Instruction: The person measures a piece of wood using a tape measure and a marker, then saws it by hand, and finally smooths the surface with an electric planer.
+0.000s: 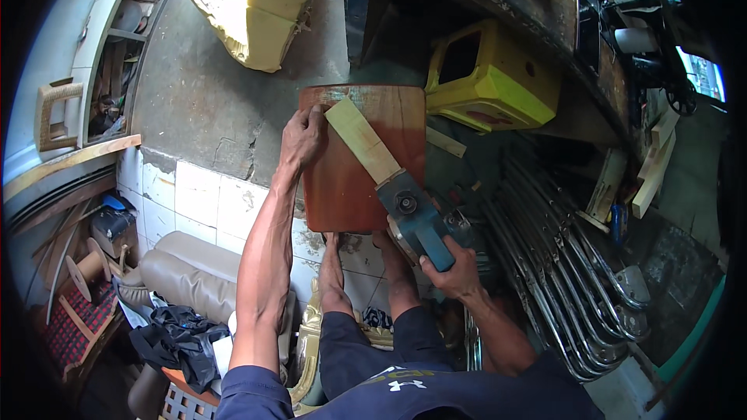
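Note:
A pale strip of wood (359, 137) lies slantwise on a worn red-brown wooden top (331, 198). My left hand (302, 138) is closed at the left edge of this top, its fingertips close to the strip's far end. A blue handheld power planer (412, 214) rests over the strip's near right end. Its rear handle is in my right hand (457, 268), with the fingers wrapped round it. The underside of the planer is hidden.
A yellow plastic stool (498, 82) lies tipped over beyond the top. Bent chrome tube frames (560, 264) are stacked to the right. Yellow foam (276, 12) stands at the far side. A brown cushion (194, 264) and a black plastic bag (179, 342) lie at the left.

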Demonstrator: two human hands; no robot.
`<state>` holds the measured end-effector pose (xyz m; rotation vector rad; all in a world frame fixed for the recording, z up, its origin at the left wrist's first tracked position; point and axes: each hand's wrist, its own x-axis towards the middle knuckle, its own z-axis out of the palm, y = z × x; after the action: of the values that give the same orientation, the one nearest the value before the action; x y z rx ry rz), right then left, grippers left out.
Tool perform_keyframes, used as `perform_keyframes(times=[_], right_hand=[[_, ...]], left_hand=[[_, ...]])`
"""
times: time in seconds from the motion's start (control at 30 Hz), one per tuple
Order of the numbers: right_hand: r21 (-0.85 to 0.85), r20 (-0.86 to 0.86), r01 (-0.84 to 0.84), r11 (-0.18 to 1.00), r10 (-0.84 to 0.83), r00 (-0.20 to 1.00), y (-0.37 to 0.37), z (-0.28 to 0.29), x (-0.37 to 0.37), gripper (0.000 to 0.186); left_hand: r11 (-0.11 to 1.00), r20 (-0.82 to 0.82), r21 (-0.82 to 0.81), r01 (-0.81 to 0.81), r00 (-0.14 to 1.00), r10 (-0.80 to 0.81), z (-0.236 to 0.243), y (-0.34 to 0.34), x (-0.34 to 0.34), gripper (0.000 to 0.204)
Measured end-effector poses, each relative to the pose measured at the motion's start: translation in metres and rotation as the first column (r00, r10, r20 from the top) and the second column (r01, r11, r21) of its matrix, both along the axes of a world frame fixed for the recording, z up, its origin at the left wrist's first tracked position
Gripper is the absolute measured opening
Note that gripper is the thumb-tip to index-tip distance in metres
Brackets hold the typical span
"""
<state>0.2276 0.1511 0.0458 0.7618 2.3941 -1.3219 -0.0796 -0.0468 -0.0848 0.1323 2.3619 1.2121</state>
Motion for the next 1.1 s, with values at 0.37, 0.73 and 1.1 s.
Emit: perform_keyframes(times=[0.37,0.73,1.1], right_hand=[[0.003,-0.063,-0.009,1.000,0.009,0.998,-0.003,-0.009,-0.033,0.027],[0.005,-0.089,0.019,1.000,-0.018,0.996,-0.013,-0.007,-0.107,0.030],[0.058,-0.137,0.007,0.998,0.001,0.991,-0.025,-0.015,-0.189,0.038]], left_hand=[[1.000,0.090,0.003,0.026,0.996,-0.026,0.003,0.001,-0.003,0.056],[0.983,0.265,0.181,-0.019,0.964,-0.030,-0.002,-0.006,-0.018,0.079],[0.777,-0.142,0.091,-0.622,0.765,0.629,-0.016,-0.021,0.099,0.025]])
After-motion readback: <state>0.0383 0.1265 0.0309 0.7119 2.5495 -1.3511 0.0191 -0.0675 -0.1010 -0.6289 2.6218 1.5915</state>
